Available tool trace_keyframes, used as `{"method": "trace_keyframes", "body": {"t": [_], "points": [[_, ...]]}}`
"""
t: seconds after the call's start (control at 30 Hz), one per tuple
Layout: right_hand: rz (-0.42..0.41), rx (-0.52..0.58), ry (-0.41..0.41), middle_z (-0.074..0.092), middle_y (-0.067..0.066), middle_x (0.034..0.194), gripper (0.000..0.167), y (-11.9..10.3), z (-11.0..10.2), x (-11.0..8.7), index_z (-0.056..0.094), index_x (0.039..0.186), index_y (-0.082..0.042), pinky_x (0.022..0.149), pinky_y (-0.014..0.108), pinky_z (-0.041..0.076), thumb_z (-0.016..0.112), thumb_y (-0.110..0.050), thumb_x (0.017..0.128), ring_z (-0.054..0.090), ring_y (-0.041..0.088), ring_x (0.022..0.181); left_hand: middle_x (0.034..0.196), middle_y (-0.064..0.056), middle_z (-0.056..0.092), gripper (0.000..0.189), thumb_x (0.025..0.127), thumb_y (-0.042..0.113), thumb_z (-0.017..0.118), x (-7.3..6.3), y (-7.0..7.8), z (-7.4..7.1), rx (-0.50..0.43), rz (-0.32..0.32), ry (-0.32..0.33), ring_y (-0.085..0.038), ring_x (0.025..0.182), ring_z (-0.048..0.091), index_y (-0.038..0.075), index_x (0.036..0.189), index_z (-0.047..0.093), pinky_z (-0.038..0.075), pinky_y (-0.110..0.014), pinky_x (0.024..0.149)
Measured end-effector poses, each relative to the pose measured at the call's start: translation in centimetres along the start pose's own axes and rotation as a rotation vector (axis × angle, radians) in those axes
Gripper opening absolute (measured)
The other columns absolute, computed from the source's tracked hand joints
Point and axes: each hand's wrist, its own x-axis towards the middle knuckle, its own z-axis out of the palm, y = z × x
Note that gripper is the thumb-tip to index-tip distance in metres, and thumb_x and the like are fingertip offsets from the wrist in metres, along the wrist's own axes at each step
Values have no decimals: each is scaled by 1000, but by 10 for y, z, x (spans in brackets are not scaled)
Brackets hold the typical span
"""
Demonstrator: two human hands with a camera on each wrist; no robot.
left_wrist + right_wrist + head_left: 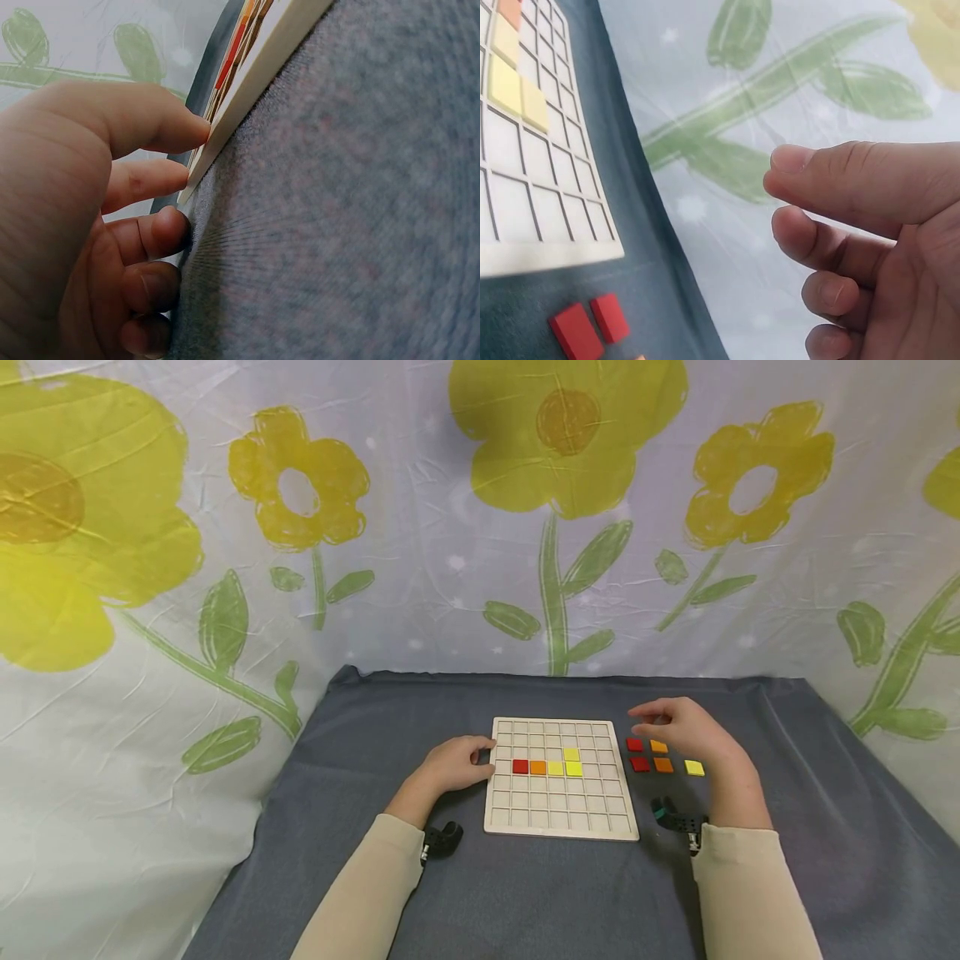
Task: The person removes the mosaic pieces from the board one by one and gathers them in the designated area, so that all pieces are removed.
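Observation:
A pale wooden board point(561, 836) with a square grid lies on the dark cloth. In one row sit a red tile point(521, 767), an orange tile point(537, 767) and two yellow tiles point(565, 769), with another yellow tile point(572, 754) just above the row's right end. My left hand point(450, 766) touches the board's left edge with thumb and index fingertips; its other fingers bend loosely beside it. Raised over the loose tiles right of the board, my right hand point(688, 731) holds nothing, thumb and index tips apart in the right wrist view.
Beside the board's right edge lie two red tiles point(640, 765), two orange tiles point(663, 765) and a yellow tile point(694, 768). A flower-print curtain point(420, 568) hangs behind the table and at its sides. Each wrist wears a black camera mount point(442, 840).

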Motion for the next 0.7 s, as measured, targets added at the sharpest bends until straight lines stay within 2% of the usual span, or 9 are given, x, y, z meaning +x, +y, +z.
{"method": "trace_keyframes", "body": {"t": [0.23,0.33,0.53,0.7], "points": [[-34,6,-15,62,11,105,41,-8,9,5,67,135,-4,68,38,44,68,-24,100,50,23,72,69,2,51,49,95,30,69,-1,1,-1,-2,4,4,-11,59,41,15,141,65,30,-30,56],[-47,3,-27,63,9,105,41,-11,15,9,67,135,-4,66,38,44,68,-24,99,49,22,71,70,2,51,49,95,30,69,0,1,-1,3,2,3,-11,59,41,16,142,64,31,-30,56],[-78,-28,-42,61,5,92,36,-16,26,16,71,130,-5,63,37,41,71,-22,98,46,21,67,70,2,51,49,95,31,68,0,0,0,11,4,2,-12,59,42,16,142,64,31,-30,57],[-85,-33,-73,61,5,91,38,-19,35,19,70,131,-4,62,37,42,71,-20,97,46,20,62,70,2,51,50,95,31,69,-1,1,0,5,4,4,-12,60,42,16,142,64,32,-30,57]]}}
